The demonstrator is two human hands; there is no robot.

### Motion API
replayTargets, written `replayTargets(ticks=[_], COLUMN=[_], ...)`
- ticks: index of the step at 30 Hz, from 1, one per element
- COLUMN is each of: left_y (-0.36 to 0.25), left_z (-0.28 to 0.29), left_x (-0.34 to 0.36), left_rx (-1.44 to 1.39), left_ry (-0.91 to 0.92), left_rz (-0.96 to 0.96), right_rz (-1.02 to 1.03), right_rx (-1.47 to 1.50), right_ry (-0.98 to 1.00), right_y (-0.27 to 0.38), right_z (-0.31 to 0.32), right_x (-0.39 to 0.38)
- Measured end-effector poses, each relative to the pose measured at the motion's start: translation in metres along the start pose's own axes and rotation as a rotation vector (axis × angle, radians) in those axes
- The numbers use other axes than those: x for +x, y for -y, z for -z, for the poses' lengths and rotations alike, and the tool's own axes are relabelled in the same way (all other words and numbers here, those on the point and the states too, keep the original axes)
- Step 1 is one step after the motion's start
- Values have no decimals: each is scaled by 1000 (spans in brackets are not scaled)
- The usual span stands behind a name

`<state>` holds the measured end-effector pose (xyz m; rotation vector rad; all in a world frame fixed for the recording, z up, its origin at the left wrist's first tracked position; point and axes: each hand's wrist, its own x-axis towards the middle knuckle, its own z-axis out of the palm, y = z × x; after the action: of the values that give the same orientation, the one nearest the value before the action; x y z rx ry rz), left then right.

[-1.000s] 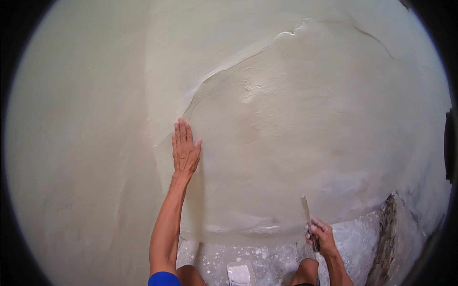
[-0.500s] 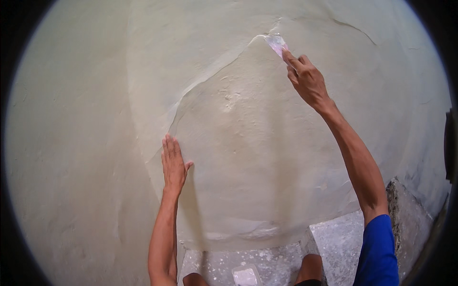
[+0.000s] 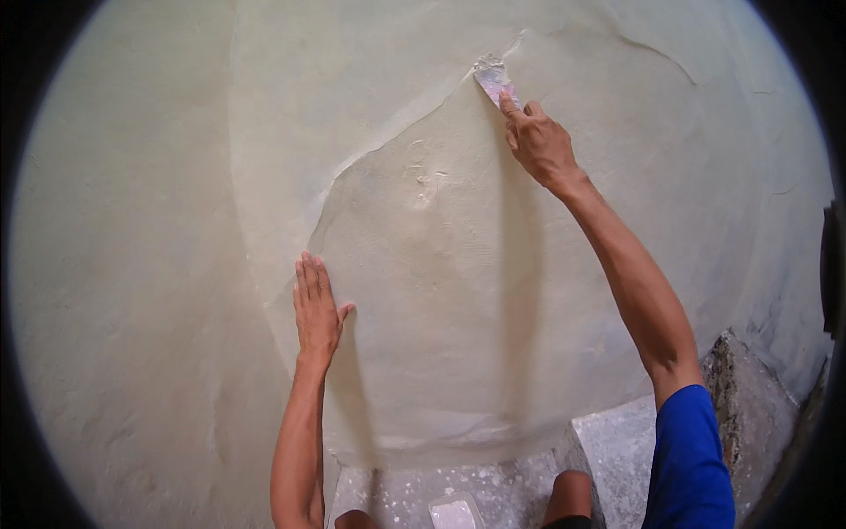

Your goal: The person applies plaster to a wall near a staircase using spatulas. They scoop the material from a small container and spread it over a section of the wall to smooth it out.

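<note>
Head view, scraper (image 3: 493,85): slid left at ridge (image 3: 351,164)'s upper end, now with paste (image 3: 489,63) heaped at tip, apparently working that edge
Right hand (image 3: 542,150): grip clamped on scraper
Left hand (image 3: 316,307): grip apart, flat below ridge

Left hand (image 3: 317,316) low on the wall (image 3: 423,335), right hand (image 3: 541,148) higher up.
From where I stand, the left hand lies at the lower end of the ridge (image 3: 379,146), the scraper (image 3: 499,86) in the right hand near its upper end. Below, a tub (image 3: 455,514) is on the floor (image 3: 405,489) between the knees (image 3: 570,495), a block (image 3: 621,445) to their right.
</note>
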<state>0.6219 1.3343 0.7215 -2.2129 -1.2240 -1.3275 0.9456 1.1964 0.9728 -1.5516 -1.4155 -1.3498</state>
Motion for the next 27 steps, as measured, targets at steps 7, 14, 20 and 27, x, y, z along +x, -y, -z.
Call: replayTargets(ticks=[7, 14, 20, 27], left_y=[5, 3, 4, -2], left_z=[-2, -6, 0, -5], left_x=[2, 3, 0, 3], left_rx=[16, 19, 15, 23], left_ry=[-13, -12, -10, 5], left_rz=[-9, -5, -17, 9], right_rz=[3, 40, 21, 59], right_rx=[26, -14, 28, 27], right_ry=[120, 56, 188, -12], right_y=[7, 9, -5, 5], right_z=[30, 15, 20, 34], right_x=[-10, 18, -36, 19])
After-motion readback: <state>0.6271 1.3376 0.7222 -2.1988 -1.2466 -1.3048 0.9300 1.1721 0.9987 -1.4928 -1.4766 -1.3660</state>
